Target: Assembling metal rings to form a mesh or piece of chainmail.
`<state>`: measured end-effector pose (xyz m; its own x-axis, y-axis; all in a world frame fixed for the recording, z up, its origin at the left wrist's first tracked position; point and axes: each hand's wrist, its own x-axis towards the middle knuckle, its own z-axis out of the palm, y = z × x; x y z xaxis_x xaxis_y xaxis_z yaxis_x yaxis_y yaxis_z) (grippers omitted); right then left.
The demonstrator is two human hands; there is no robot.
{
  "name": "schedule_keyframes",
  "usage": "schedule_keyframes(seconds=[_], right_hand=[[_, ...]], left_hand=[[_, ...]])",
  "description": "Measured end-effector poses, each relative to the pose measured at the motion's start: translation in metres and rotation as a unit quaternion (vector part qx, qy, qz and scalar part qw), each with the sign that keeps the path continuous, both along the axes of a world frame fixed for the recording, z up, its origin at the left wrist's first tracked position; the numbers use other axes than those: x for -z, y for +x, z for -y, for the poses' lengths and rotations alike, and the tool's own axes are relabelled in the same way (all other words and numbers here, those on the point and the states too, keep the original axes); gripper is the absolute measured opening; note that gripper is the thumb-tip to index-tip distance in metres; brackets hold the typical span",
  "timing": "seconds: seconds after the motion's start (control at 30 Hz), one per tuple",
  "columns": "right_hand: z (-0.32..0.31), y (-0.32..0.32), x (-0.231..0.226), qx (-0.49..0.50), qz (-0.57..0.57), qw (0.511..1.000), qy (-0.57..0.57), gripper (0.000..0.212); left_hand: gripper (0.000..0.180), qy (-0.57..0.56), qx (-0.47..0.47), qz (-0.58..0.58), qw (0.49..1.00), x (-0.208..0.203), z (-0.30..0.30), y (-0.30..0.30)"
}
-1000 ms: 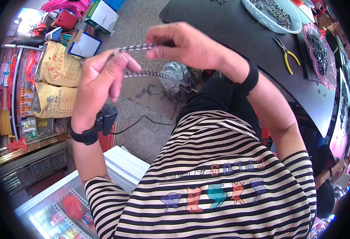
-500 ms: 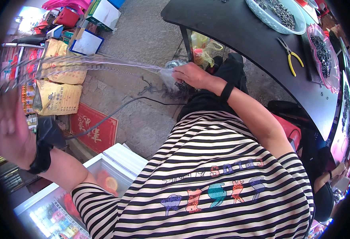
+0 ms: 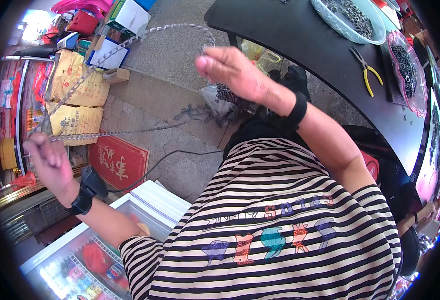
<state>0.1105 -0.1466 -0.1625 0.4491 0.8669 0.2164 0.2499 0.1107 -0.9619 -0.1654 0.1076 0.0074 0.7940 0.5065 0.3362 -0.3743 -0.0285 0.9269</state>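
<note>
My striped cream-and-black shirt (image 3: 275,210) fills the space below my hands. Nearest my left forearm, the white rim of a long clear-topped white chest (image 3: 155,197) bounds the room below and beside it. My hands are wide apart: my left hand (image 3: 52,162) has its fingers curled on a silver-grey metal chain (image 3: 100,62), and my right hand (image 3: 240,75) pinches it at the fingertips, where the links blur. The chain hangs in the air between them, slack, bowing up and away in a broad arc of shiny, twisted, interlocking links. A second strand leaves my left hand and runs rightward, nearly straight, toward dark chain on the floor beside a clear plastic bag (image 3: 215,100), beneath my right hand.

Grey stone floor (image 3: 165,170) spreads below and between my hands, crossed by a thin black cable (image 3: 180,152), with a flat red panel (image 3: 122,165) lying to the right of my left hand. Right of my right hand curves the edge of a black table (image 3: 300,45), bearing yellow-handled pliers (image 3: 372,80). Beyond my left hand, yellow printed sacks (image 3: 77,87) border the open floor.
</note>
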Motion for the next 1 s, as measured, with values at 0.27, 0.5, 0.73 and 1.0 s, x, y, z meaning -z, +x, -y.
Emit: schedule_keyframes(seconds=[0.27,0.5,0.73,1.0], right_hand=[[-0.004,0.001,-0.019,-0.073,-0.046,0.996,-0.026,0.039],[-0.019,-0.008,-0.058,-0.128,-0.097,0.987,0.028,0.04],[-0.012,0.003,-0.055,-0.093,-0.107,0.987,0.078,0.036],[0.017,-0.018,-0.058,-0.085,-0.195,0.97,0.118,0.03]], left_hand=[[0.035,0.252,-0.167,-0.442,0.845,0.121,0.016,0.02],[0.022,0.168,0.069,-0.255,0.95,0.161,0.118,0.123],[0.016,0.209,0.053,-0.205,0.955,0.159,0.123,0.142],[0.022,0.309,0.112,-0.19,0.925,0.145,0.133,0.148]])
